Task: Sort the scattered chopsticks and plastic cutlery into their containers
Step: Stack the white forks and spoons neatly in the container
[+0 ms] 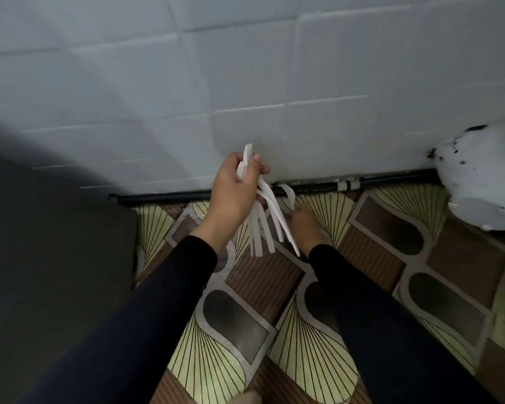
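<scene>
Collected: plastic cutlery (270,225) is gripped by the left hand (233,191), fingers curled, at the black rail (391,177).
Right hand (306,225): below the black rail; finger state cannot be told.
Outstanding: depositing is judged pending; no container is seen.

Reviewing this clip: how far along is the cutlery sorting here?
Done: nothing visibly sorted; no container is in view. In hand: the left hand grips a bundle of white plastic cutlery. The right hand reaches low toward another white piece by the black strip at the wall's foot; its grip is unclear. Left: finish gathering, then put everything into containers. No chopsticks show.
</scene>
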The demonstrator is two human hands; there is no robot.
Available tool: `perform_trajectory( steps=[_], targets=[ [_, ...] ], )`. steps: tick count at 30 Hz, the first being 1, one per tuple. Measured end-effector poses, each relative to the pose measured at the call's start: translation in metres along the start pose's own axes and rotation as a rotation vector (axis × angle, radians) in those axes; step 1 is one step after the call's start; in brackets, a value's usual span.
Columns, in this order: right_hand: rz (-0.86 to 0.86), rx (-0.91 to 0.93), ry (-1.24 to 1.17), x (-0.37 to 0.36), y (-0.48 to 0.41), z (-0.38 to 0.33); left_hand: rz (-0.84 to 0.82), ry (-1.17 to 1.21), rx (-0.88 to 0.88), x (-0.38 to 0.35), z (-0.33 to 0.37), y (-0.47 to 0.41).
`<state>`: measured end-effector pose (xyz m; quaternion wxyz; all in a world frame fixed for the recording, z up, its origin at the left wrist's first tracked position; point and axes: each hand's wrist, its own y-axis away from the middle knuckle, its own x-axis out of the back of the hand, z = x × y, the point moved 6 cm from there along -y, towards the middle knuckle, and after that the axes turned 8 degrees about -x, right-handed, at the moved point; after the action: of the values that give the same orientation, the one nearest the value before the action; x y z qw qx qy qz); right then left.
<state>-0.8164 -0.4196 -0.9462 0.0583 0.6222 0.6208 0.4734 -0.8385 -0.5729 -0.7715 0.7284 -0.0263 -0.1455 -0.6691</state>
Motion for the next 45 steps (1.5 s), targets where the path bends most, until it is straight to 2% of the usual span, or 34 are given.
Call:
perform_trajectory(
  steps=[2,6,10,12,16,20,23,25,29,38,45],
  targets=[
    [0.030,0.013,-0.054,0.024,0.027,-0.012,-0.003,-0.001,-0.003,0.006,0.021,0.010],
    [0.040,0.101,-0.339,0.095,0.125,-0.071,0.014,0.033,0.045,0.025,0.090,0.038],
    [-0.027,0.163,-0.676,0.188,0.254,-0.153,0.032,0.107,0.111,0.052,0.199,0.064],
    [-0.058,0.215,-0.789,0.240,0.329,-0.202,0.004,0.120,0.111,0.066,0.276,0.081],
    [-0.061,0.391,-0.696,0.329,0.467,-0.292,-0.072,0.216,0.026,0.078,0.437,0.116],
    [0.100,0.545,-0.638,0.430,0.599,-0.360,-0.092,0.207,-0.115,0.098,0.606,0.157],
    [0.186,0.557,-0.598,0.490,0.675,-0.381,-0.160,0.238,-0.209,0.092,0.709,0.195],
    [0.275,0.575,-0.612,0.524,0.725,-0.376,-0.260,0.280,-0.291,0.076,0.764,0.228],
    [0.512,0.574,-0.648,0.575,0.798,-0.337,-0.485,0.323,-0.367,0.031,0.822,0.289],
    [0.871,0.366,-0.715,0.622,0.902,-0.190,-0.776,0.290,-0.350,-0.084,0.836,0.428],
    [1.111,0.264,-1.067,0.654,0.977,-0.049,-0.983,0.306,-0.308,-0.180,0.827,0.562]
  ],
)
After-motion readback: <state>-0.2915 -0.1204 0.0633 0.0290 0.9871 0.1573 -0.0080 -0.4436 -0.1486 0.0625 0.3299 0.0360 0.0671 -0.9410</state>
